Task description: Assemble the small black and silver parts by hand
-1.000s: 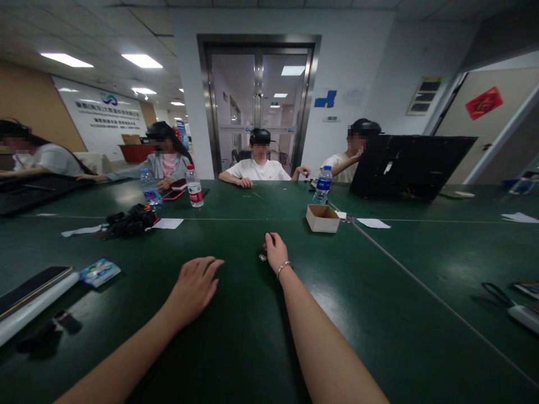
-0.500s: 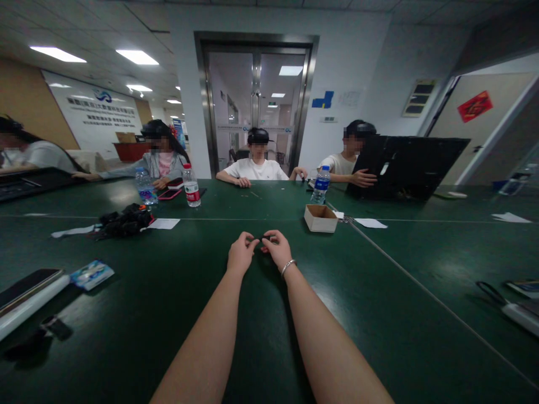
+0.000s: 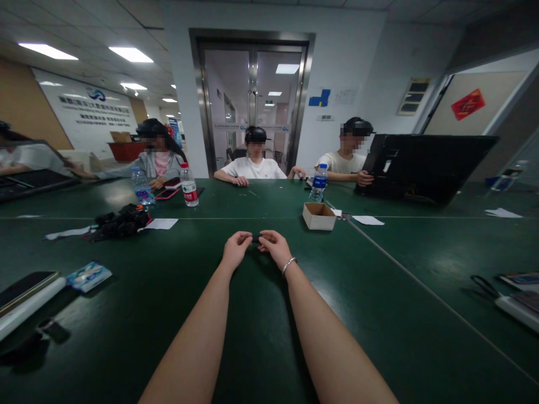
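Observation:
Over the green table [image 3: 261, 314], my left hand [image 3: 236, 248] and my right hand [image 3: 274, 247] face each other, fingertips a short gap apart. A small, thin dark object [image 3: 255, 240] spans that gap, pinched by both hands; its kind is too small to make out. Fingers hide its ends. My right wrist wears a silver bracelet. Beyond my right hand stands an open cardboard box [image 3: 319, 219], its inside only partly visible.
Water bottles [image 3: 190, 188] stand farther back. A tangled black bundle [image 3: 122, 221] lies left beside paper slips. Nearer left are a phone [image 3: 25, 289] and a blue-white packet [image 3: 89, 276]. Several people sit around the table; one at right handles a large black panel [image 3: 425, 168].
My left hand has shifted slightly left, widening the gap between my hands, and more of the dark object shows. At right, the person's black panel has tilted and shifted right.

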Demonstrator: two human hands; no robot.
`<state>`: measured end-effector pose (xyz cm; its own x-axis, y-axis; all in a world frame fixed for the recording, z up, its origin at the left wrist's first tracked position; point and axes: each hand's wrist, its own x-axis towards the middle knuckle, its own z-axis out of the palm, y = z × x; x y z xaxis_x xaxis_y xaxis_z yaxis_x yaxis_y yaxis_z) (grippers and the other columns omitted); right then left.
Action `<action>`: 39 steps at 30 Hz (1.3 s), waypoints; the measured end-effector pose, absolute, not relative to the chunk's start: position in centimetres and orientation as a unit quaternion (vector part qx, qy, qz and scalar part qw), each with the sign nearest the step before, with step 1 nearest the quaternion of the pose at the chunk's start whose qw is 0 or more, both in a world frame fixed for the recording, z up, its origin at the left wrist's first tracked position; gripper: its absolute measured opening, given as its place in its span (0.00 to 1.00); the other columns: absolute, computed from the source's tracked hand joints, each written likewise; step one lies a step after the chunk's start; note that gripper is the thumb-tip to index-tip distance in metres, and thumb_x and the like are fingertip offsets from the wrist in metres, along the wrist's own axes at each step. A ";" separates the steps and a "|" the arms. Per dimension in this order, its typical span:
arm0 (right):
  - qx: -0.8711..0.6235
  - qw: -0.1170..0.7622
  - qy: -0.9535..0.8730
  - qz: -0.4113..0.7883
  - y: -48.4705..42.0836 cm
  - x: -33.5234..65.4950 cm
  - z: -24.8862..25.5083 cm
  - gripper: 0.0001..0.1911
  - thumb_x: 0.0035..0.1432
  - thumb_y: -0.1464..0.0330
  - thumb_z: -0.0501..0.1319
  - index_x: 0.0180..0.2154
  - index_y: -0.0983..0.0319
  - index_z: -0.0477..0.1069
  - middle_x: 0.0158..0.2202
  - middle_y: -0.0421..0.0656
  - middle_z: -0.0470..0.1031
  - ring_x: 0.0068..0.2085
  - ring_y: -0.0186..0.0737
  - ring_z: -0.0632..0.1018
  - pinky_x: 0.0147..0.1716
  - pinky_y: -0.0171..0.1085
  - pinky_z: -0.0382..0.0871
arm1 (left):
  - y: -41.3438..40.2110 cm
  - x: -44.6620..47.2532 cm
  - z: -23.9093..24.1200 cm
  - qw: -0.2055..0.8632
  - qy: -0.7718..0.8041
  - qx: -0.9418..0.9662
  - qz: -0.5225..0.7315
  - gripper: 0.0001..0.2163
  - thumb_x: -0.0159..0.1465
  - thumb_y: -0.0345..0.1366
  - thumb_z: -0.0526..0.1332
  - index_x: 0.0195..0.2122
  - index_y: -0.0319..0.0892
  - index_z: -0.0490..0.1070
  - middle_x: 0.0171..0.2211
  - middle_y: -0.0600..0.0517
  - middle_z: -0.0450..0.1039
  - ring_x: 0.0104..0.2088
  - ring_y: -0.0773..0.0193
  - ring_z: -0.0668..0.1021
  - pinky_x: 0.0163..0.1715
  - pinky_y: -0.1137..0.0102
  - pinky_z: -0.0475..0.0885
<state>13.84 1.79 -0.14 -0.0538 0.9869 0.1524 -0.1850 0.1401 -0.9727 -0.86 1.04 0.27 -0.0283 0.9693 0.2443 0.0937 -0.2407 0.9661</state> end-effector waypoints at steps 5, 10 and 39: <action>-0.403 0.560 -0.494 0.529 1.9 14.0 -0.2 0.18 0.39 0.69 0.68 0.36 0.65 0.70 0.29 0.40 0.74 0.23 0.30 0.76 0.23 0.30 0.71 | 0.9 -0.9 0.7 0.416 0.477 0.551 0.544 0.08 0.54 0.34 0.61 0.35 0.39 0.72 0.34 0.47 0.75 0.34 0.63 0.76 0.37 0.66 0.71; -0.378 0.564 -0.485 0.551 1.9 14.1 -0.2 0.18 0.38 0.71 0.68 0.36 0.64 0.71 0.31 0.40 0.75 0.27 0.33 0.78 0.29 0.33 0.74 | 1.1 -1.2 0.6 0.436 0.473 0.545 0.538 0.08 0.57 0.31 0.58 0.36 0.39 0.74 0.37 0.46 0.75 0.35 0.63 0.76 0.35 0.69 0.70; -0.375 0.562 -0.469 0.569 1.7 14.4 0.1 0.11 0.47 0.74 0.65 0.36 0.63 0.72 0.27 0.41 0.76 0.29 0.34 0.79 0.30 0.32 0.76 | 1.6 -1.2 -0.1 0.375 0.506 0.537 0.561 0.13 0.51 0.45 0.62 0.29 0.39 0.72 0.22 0.53 0.69 0.24 0.68 0.71 0.27 0.72 0.65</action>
